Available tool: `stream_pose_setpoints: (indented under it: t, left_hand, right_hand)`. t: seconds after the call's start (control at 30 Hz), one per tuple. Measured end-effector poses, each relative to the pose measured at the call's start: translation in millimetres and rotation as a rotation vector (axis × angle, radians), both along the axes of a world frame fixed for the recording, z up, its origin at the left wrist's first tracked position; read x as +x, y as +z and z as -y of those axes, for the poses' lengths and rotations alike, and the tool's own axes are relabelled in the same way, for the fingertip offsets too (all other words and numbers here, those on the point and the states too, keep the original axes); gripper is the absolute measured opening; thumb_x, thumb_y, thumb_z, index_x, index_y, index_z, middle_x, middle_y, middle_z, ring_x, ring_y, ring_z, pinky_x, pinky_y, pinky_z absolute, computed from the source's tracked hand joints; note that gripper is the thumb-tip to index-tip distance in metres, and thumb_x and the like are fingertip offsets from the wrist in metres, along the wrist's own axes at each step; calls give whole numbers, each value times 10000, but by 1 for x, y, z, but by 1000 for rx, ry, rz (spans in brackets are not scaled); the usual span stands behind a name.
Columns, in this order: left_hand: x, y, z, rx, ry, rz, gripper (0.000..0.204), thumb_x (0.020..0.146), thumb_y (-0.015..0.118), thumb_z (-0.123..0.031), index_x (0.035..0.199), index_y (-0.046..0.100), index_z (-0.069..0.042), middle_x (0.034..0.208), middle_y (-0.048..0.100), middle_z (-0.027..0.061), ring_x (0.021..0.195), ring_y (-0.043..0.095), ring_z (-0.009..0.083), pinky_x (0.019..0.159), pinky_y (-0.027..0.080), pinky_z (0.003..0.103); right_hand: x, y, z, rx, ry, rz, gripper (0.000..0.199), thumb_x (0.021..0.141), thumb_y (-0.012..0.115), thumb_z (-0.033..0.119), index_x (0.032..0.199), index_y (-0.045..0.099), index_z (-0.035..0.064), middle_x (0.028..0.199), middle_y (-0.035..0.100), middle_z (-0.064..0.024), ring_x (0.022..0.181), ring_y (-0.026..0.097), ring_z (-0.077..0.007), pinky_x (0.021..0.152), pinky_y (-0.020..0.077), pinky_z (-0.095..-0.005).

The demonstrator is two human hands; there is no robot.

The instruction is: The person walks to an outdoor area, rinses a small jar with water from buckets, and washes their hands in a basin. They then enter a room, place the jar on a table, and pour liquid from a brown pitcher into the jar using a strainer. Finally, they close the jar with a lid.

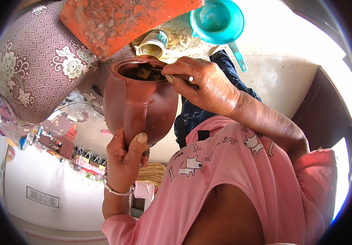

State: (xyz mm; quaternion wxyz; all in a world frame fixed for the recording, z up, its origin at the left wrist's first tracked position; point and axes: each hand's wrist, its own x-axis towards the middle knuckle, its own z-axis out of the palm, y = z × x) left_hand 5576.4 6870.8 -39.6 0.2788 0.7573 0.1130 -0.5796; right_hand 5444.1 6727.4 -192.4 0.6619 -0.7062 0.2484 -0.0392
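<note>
A reddish-brown clay pot (159, 106) is held up in front of me with its open mouth facing up and away. Dark pieces and a few yellowish chunks (144, 74) lie inside near the rim. My left hand (127, 153) is closed around the lower end of a part jutting from the pot's side; whether it is a handle or a spout I cannot tell. At the rim, my right hand (204, 83) pinches thin sticks that look like chopsticks (190, 79). Their front part reaches into the mouth of the pot, and the fingers partly hide them.
Past the pot stands a worn orange-red board or stool top (123, 24). A white tub (153, 44) lies tipped beside it, near a turquoise long-handled dipper (216, 22). Patterned purple fabric seating (49, 61) fills the left. At right is a dark brown panel (327, 110).
</note>
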Motion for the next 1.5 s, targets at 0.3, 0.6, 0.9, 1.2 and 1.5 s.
stream_pose_setpoints:
  t: [0.3, 0.6, 0.9, 1.2, 1.5]
  left_hand:
    - [2, 1, 0, 19, -3, -1, 296, 934, 617, -245, 1070, 522, 1, 676, 535, 7, 509, 455, 58, 459, 377, 203]
    - [3, 0, -3, 10, -5, -5, 296, 935, 616, -245, 1067, 518, 1, 651, 518, 2, 506, 447, 56, 455, 366, 202]
    - [4, -3, -8, -7, -2, -8, 289, 939, 610, -238, 1069, 517, 2, 655, 523, 8, 508, 456, 56, 459, 377, 200]
    - [3, -5, -8, 16, -33, 37, 269, 935, 605, -285, 934, 512, -34, 639, 516, 21, 464, 459, 71, 416, 373, 211]
    - [5, -4, -12, 0, -11, -7, 290, 937, 614, -242, 1066, 514, -2, 656, 523, 1, 509, 450, 48, 462, 381, 197]
  right_hand:
    - [2, 0, 0, -31, 13, 3, 171, 829, 623, 116, 987, 613, 51, 905, 651, -144, 814, 646, -324, 700, 541, -389]
    - [3, 0, -2, -21, 20, 5, 184, 824, 626, 110, 996, 611, 46, 930, 654, -150, 825, 648, -329, 705, 542, -393]
    - [5, 0, -5, 1, 21, -17, 187, 825, 623, 107, 1001, 613, 42, 950, 655, -156, 837, 649, -332, 717, 543, -391]
    - [7, -1, -8, 2, 14, -17, 192, 830, 621, 107, 1008, 621, 35, 956, 657, -156, 841, 648, -335, 722, 545, -392]
    - [6, 0, -8, -8, 25, -25, 193, 834, 620, 110, 1012, 618, 37, 969, 657, -157, 842, 649, -334, 720, 545, -391]
